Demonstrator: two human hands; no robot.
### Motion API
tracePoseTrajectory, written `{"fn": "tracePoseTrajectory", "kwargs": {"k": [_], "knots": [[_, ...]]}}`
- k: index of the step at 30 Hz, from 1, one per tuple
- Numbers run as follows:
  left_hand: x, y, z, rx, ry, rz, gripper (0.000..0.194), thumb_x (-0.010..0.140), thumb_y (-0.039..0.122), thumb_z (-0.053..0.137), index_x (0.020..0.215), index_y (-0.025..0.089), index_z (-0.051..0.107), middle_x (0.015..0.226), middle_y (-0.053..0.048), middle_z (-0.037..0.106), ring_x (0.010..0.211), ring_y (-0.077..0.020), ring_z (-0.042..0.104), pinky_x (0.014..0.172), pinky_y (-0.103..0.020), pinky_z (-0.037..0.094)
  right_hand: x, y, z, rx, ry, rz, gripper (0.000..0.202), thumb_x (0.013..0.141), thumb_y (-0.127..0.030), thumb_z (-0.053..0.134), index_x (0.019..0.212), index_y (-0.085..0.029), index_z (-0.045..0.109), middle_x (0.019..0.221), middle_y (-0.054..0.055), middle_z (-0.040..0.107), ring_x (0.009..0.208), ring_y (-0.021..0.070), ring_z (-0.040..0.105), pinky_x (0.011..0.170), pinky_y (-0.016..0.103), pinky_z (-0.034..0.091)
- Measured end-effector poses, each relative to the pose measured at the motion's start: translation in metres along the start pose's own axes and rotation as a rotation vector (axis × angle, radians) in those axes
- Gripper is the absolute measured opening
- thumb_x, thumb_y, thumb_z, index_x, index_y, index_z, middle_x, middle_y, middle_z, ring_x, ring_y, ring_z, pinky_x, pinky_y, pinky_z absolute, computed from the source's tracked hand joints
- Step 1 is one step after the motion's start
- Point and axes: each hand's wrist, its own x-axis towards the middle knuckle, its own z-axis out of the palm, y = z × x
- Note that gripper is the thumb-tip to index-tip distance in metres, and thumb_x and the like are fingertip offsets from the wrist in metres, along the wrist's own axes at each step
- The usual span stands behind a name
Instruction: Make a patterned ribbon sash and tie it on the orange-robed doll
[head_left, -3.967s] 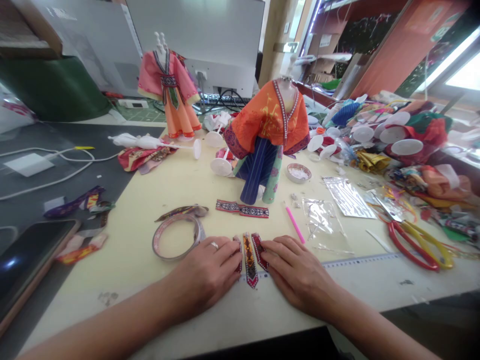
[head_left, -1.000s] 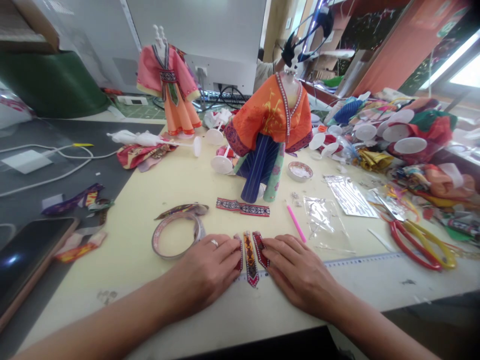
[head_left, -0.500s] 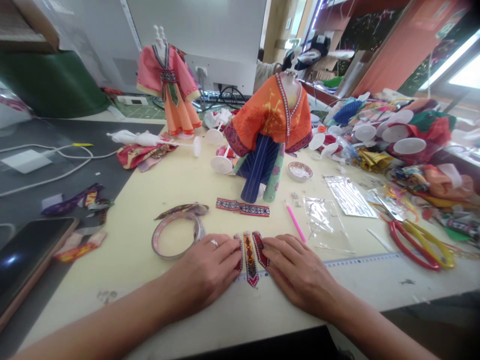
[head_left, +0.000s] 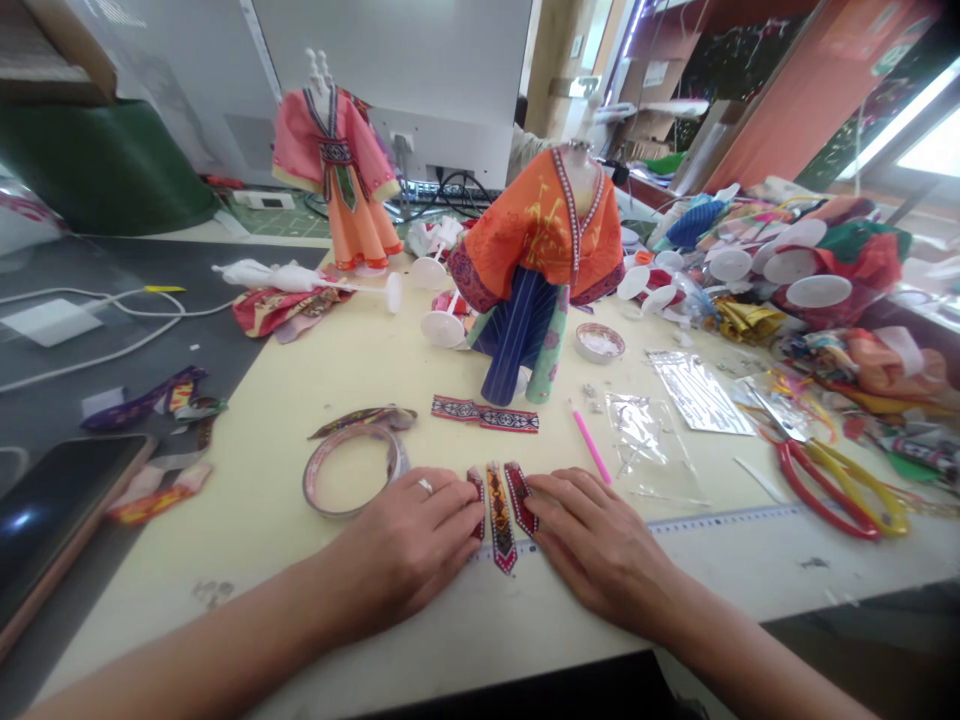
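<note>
Three short patterned ribbon pieces lie side by side on the table, with beaded-looking edges. The middle ribbon piece (head_left: 501, 515), yellow and dark with a pointed red lower end, lies uncovered. My left hand (head_left: 431, 535), with a ring, rests flat with its fingertips on the left ribbon piece (head_left: 475, 495), partly hiding it. On the other side, my right hand (head_left: 600, 540) lies flat, its fingertips touching the edge of the red right ribbon piece (head_left: 519, 490). Beyond them lies a navy, white and red patterned band (head_left: 487, 414). A tape roll (head_left: 309, 475) sits near my left hand.
An orange-robed doll figure (head_left: 547, 220) stands ahead, a pink-robed one (head_left: 330, 150) farther left. Right of centre are a pink pen (head_left: 591, 445), clear packet (head_left: 652, 440), ruler (head_left: 720, 523) and red-and-yellow-handled scissors (head_left: 832, 490). A phone (head_left: 67, 520) lies left; fabric and doll stands pile up right.
My hands and the ribbon pieces keep their places. In the background, a person's arm and a dark object behind the orange-robed figure have shifted largely out of sight.
</note>
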Motion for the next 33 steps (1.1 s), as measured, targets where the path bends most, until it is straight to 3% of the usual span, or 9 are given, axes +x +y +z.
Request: {"fn": "tracePoseTrajectory", "kwargs": {"k": [33], "knots": [[0.0016,0.0,0.0005,0.021,-0.041,-0.002,0.021,0.086,0.016,0.05,0.104,0.01,0.06,0.095,-0.011,0.065,0.088,-0.0213,0.059,0.078,-0.037,0.052,0.0004,-0.0001,-0.0007,-0.001,-0.012,0.005,0.024,0.089,-0.016,0.046,0.109,-0.013,0.058,0.114,0.012,0.06,0.103,0.0239,0.052,0.089,0.046,0.047]]}}
